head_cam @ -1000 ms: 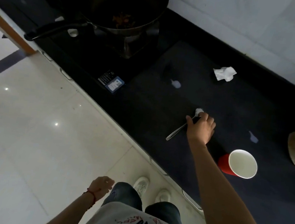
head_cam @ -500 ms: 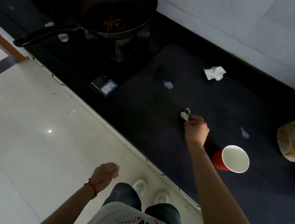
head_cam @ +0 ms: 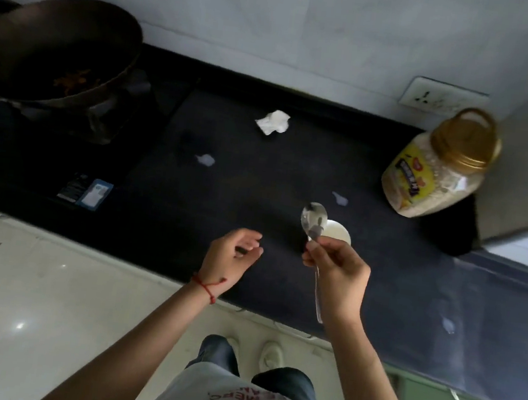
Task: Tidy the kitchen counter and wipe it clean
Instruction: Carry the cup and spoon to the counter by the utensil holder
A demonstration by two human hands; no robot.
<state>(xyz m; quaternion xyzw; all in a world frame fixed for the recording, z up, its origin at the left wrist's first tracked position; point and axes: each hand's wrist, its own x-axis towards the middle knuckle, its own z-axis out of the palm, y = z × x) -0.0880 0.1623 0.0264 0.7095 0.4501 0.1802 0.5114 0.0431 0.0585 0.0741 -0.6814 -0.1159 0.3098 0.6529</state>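
Item: metal spoon (head_cam: 313, 220). Held above the dark counter (head_cam: 223, 195), bowl upward, directly in front of the cup (head_cam: 339, 233), whose pale rim shows just behind it. Handle runs down through the right hand (head_cam: 335, 273) and its end pokes out below the palm.

Right hand: fingers curled round the spoon's neck and upper handle, gripping it. Left hand (head_cam: 233, 258): holds nothing, fingers loosely bent, hovering over the counter's front edge, to the left of the spoon.

Handling, judged: rigid, light, smooth metal, likely slippery if greasy; not fragile. Best taken at mid-handle, as at present; the bowl looks smeared, so keep fingers off it.

Other items, placed from the spoon:
- crumpled tissue (head_cam: 273, 122), beyond it toward the wall; soft, nearly weightless, pinch anywhere.
- small white scraps (head_cam: 204, 159), beyond and left; another just beyond on the right.
- plastic jar (head_cam: 436, 173) with gold lid, to the right near the wall socket; probably heavier, so lift it by the top handle.
- wok (head_cam: 59, 48) on the burner, far left, with food remains inside.

Counter not yet wiped.
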